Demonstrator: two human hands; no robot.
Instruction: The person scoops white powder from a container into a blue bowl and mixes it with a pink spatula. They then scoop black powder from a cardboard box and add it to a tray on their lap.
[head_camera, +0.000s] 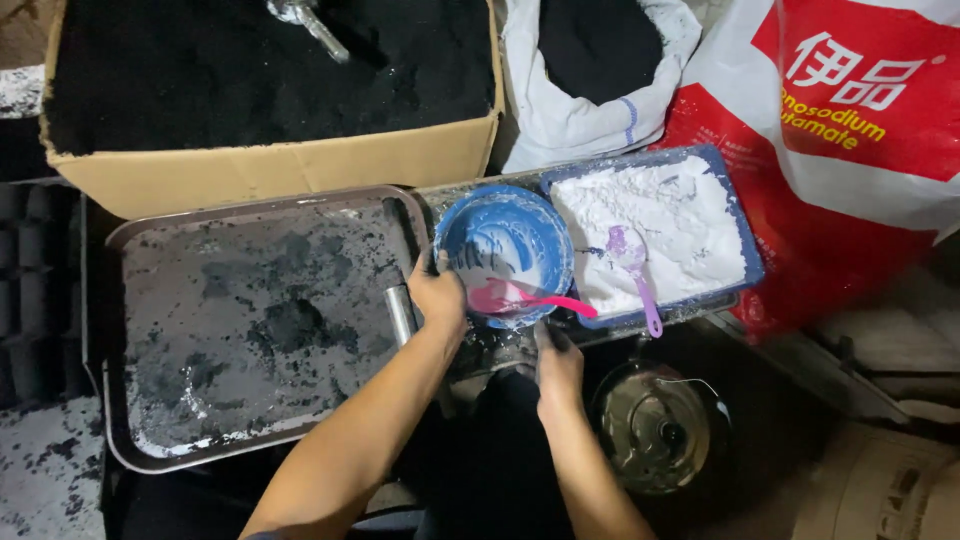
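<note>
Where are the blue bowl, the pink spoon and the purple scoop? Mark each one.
blue bowl (470, 235): head view, bare inner wall.
pink spoon (500, 297): head view, its bowl end.
purple scoop (626, 245): head view, its scoop end.

Head camera, steep downward view, close over hands (500, 330).

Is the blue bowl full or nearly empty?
Nearly empty: the blue bowl shows bare inner wall, only white residue and a pink spoon at the bottom.
</note>
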